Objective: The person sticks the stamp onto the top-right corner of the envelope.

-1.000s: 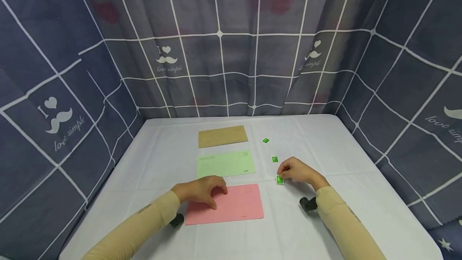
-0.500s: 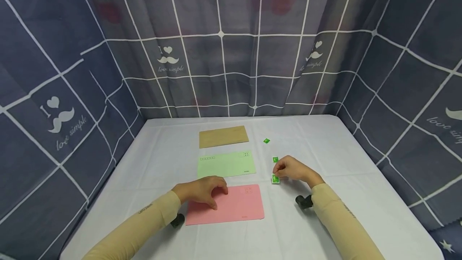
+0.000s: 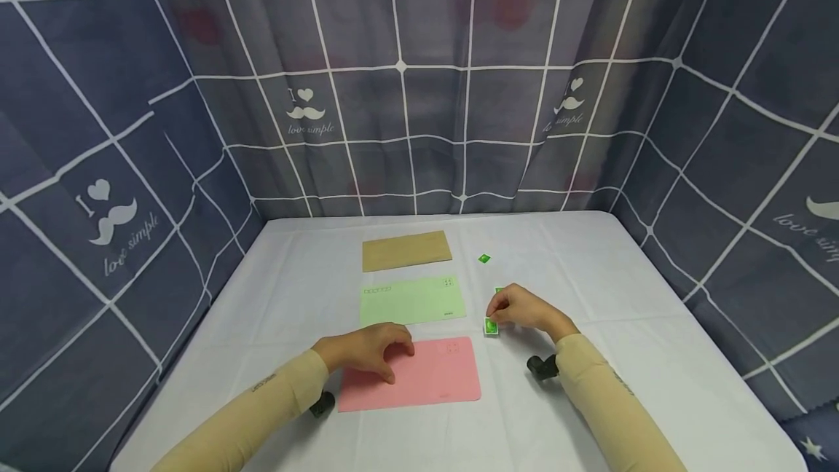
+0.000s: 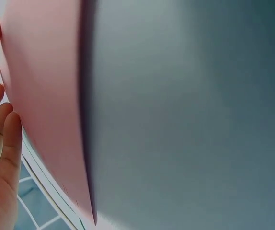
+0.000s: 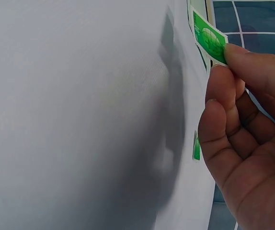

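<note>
Between thumb and fingertips, my right hand (image 3: 524, 310) pinches a green postage stamp (image 3: 491, 327) with a white toothed border. The right wrist view shows this stamp (image 5: 207, 37) tilted over the white cloth, its shadow falling beside it. My left hand (image 3: 368, 349) rests with relaxed, spread fingers on the left part of a pink envelope (image 3: 435, 377). In the left wrist view its fingertips touch the pink envelope (image 4: 46, 96) along one edge. A second green stamp (image 3: 499, 289) lies just behind the right hand, partly hidden by it.
A light green envelope (image 3: 409, 303) lies behind the pink one, and a brown envelope (image 3: 406, 251) farther back. Another green stamp (image 3: 483, 258) lies turned like a diamond at the back right. Dark checked curtains (image 3: 426, 100) stand around the white-covered table (image 3: 557, 246).
My right hand has moved left with the pinched stamp, closer to the pink envelope's far right corner, and now partly covers the stamp behind. The left hand has stayed in place.
</note>
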Demonstrator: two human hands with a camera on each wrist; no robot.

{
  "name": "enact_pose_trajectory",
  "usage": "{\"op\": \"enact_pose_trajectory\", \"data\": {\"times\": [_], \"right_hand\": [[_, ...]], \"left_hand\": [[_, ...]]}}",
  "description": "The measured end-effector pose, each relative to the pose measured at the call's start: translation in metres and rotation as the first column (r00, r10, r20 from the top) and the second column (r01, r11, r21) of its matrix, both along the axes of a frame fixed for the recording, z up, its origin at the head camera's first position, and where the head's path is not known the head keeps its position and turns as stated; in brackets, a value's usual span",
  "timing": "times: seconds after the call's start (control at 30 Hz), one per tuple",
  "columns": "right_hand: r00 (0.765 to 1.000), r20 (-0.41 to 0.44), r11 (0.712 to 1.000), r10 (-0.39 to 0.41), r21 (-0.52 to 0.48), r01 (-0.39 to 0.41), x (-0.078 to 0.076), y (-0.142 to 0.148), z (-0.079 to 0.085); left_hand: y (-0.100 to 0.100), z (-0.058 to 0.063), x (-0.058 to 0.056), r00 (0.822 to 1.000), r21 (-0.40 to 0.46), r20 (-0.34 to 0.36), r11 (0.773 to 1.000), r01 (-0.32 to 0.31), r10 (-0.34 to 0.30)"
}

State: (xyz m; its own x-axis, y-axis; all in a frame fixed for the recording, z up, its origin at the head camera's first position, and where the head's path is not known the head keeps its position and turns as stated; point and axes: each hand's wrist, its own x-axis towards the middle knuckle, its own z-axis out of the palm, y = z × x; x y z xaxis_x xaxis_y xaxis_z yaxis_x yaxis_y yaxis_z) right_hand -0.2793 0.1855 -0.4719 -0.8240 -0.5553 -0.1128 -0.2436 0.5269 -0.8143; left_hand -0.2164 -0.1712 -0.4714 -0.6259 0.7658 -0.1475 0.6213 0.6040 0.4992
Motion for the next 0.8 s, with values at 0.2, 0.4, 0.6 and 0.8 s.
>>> {"op": "enact_pose_trajectory", "data": {"times": [0.2, 0.4, 0.6, 0.8], "right_hand": [[1.000, -0.009, 1.000, 0.008, 0.003, -0.008, 0.002, -0.007, 0.003], [1.000, 0.002, 1.000, 0.016, 0.006, -0.016, 0.002, -0.017, 0.005], [0.999, 0.009, 0.999, 0.033, 0.003, -0.033, 0.001, -0.022, 0.005], [0.998, 0.002, 0.998, 0.067, -0.013, -0.067, -0.001, -0.027, 0.007]], "left_hand": [[0.000, 0.000, 0.003, 1.000, -0.008, 0.015, 1.000, -0.016, 0.016], [0.001, 0.001, 0.003, 1.000, -0.004, 0.006, 1.000, 0.000, 0.000], [0.001, 0.001, 0.003, 0.999, 0.004, -0.026, 0.999, 0.035, -0.035], [0.002, 0.002, 0.004, 1.000, -0.019, -0.015, 1.000, 0.007, -0.008]]}}
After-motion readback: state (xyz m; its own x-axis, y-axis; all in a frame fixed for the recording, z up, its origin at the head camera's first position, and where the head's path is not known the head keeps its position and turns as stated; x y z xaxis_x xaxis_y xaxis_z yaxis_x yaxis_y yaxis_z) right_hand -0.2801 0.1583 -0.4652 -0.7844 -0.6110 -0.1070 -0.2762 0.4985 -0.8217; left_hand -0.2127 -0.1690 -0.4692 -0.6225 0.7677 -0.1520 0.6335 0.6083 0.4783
